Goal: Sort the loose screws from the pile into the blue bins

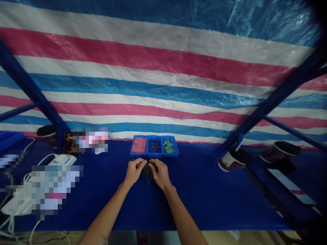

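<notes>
My left hand (134, 170) and my right hand (161, 173) meet close together at the middle of the blue table (204, 194). Both have thumb and fingers pinched. Whatever lies between the fingertips is too small to make out. Just under and between them is a loose pile of thin dark metal pieces (148, 177), partly covered by my fingers. Behind the pile stands a row of small blue bins (170, 156). The left bin holds a pink packet (139, 145), the middle one similar thin dark pieces (154, 147), and the right one green-and-white pieces (168, 146).
At the left, a white power strip (66, 159) lies among cables, partly blurred out. On the right are a dark tub with a label (227, 160), another tub (273, 153) and a flat phone-like slab (291, 185). Blue frame posts (265, 102) slant before a striped tarp (163, 81).
</notes>
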Demonstrator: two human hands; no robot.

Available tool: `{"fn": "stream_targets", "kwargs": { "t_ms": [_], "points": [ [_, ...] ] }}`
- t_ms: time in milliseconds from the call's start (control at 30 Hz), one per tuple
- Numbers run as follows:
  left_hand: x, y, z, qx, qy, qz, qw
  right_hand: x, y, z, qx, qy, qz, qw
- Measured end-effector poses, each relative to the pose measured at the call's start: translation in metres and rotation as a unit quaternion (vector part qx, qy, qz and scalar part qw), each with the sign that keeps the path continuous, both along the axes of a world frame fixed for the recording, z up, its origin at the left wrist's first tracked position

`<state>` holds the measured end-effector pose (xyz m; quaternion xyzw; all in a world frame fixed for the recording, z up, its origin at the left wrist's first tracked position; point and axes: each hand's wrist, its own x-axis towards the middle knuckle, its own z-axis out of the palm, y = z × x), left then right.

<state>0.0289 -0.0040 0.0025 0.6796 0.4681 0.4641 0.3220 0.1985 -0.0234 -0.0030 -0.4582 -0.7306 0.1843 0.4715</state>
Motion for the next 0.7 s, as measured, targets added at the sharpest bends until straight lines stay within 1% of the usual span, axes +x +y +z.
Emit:
{"fn": "stream_targets", "kwargs": {
  "t_ms": [167, 467, 700],
  "points": [
    [0.0002, 0.0000, -0.0004, -0.003, -0.001, -0.004, 1.000, -0.0007, 0.0011, -0.0014, 0.001, 0.006, 0.003, 1.000],
    [-0.0006, 0.0005, -0.0016, -0.001, 0.005, -0.004, 1.000, -0.0006, 0.0000, 0.0032, 0.003, -0.005, 0.010, 1.000],
    [-0.0011, 0.0010, -0.0028, -0.001, 0.009, -0.005, 1.000, -0.0006, 0.0000, 0.0013, 0.008, -0.011, 0.002, 1.000]
  ]
}}
